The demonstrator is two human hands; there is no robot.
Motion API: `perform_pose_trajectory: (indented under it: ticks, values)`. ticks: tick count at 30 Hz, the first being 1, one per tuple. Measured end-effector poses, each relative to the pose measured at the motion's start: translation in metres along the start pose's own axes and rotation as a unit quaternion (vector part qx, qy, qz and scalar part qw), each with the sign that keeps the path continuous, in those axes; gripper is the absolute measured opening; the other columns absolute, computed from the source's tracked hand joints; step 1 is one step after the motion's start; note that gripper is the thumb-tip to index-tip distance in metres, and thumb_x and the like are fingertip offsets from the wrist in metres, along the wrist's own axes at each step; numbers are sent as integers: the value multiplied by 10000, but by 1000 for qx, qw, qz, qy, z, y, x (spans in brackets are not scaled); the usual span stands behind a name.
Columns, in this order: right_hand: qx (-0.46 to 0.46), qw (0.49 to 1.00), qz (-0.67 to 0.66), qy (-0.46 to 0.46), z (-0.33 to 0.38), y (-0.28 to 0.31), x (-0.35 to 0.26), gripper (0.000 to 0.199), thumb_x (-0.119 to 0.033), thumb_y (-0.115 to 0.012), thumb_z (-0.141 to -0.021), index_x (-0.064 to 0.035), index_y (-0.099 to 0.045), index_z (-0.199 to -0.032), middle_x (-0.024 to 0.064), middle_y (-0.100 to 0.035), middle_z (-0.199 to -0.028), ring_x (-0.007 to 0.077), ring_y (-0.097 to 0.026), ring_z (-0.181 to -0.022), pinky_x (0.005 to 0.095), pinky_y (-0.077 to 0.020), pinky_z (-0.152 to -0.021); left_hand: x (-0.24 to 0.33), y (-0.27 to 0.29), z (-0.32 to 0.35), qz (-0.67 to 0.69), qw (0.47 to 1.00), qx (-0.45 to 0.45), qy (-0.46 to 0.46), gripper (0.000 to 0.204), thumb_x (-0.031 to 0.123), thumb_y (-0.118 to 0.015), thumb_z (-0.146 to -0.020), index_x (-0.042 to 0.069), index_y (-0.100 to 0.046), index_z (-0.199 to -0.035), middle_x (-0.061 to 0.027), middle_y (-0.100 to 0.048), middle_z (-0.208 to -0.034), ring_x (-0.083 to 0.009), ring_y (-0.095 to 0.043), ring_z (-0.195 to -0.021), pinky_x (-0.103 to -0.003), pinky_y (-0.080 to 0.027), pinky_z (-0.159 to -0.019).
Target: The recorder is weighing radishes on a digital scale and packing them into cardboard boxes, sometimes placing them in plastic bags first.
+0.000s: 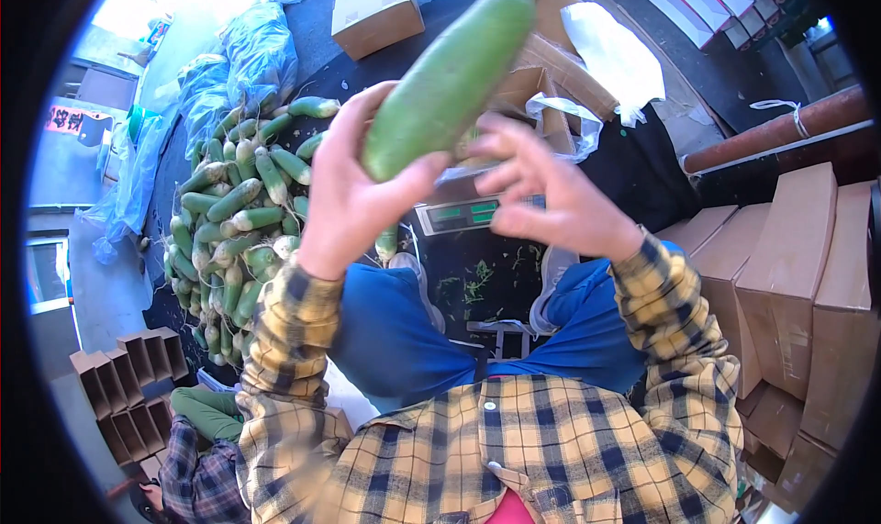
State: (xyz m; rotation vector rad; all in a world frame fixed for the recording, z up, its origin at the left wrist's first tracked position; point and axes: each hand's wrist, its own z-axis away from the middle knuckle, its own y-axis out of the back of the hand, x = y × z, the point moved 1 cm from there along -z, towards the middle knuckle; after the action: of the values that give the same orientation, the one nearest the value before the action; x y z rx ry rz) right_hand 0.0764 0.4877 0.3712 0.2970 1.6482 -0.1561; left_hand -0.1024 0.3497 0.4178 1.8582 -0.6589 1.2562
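My left hand [372,175] grips a radish [450,83], partly blocking one o'clock's carton [571,82]; right hand [551,189] loosely spread; radish heap [234,217] at nine.

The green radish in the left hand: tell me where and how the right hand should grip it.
Probably around the upper half of the green radish, coming from the right, where the open right hand is. It is long and rounded, tilted up to the right; the left hand grips its lower end, leaving the top bare.
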Motion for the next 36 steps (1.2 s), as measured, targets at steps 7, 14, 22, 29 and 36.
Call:
perform_pose_trajectory:
  ticks: [7,14,22,29,36]
  values:
    - [151,977,-45,143,-39,28,-35,477,-300,-723,-929,-3,-536,-1252,85,-635,-1145,146,-644,-1012,314,-556,-837,-18,-26,-12,-83,980,54,-171,812,324,-829,-741,-51,-471,-1366,-210,-523,-1285,-354,-553,-1161,-418,-467,-994]
    - [67,870,458,170,-95,36,-29,535,-424,-763,-779,-45,-587,-1115,150,-683,-934,319,-691,-855,415,-546,-762,-99,-59,28,-473,861,-181,-45,706,329,-765,-815,-20,-476,-1357,-190,-606,-1225,-321,-587,-1134,-422,-449,-967]
    - [-179,727,663,-24,-130,18,95,499,-332,-817,-672,-35,-645,-1034,159,-715,-912,335,-708,-884,430,-566,-777,-113,-77,52,-608,773,-130,-127,547,184,-576,-868,-39,-477,-1357,-163,-595,-1163,-288,-584,-1071,-427,-455,-890]
    - [-193,646,737,-46,-119,16,149,282,-187,-722,-791,-56,-672,-1036,141,-702,-996,302,-699,-939,400,-574,-736,-112,-73,52,-577,795,-145,-118,780,314,-766,-761,-48,-455,-1378,-160,-580,-1169,-294,-565,-1095,-435,-447,-920]
    - [-220,686,689,-84,-122,27,135,360,-282,-717,-835,-69,-648,-1117,182,-666,-1089,359,-672,-1016,452,-566,-821,-105,-55,35,-471,853,-219,-46,757,330,-776,-788,-31,-462,-1375,-192,-599,-1188,-333,-597,-1106,-441,-483,-907]
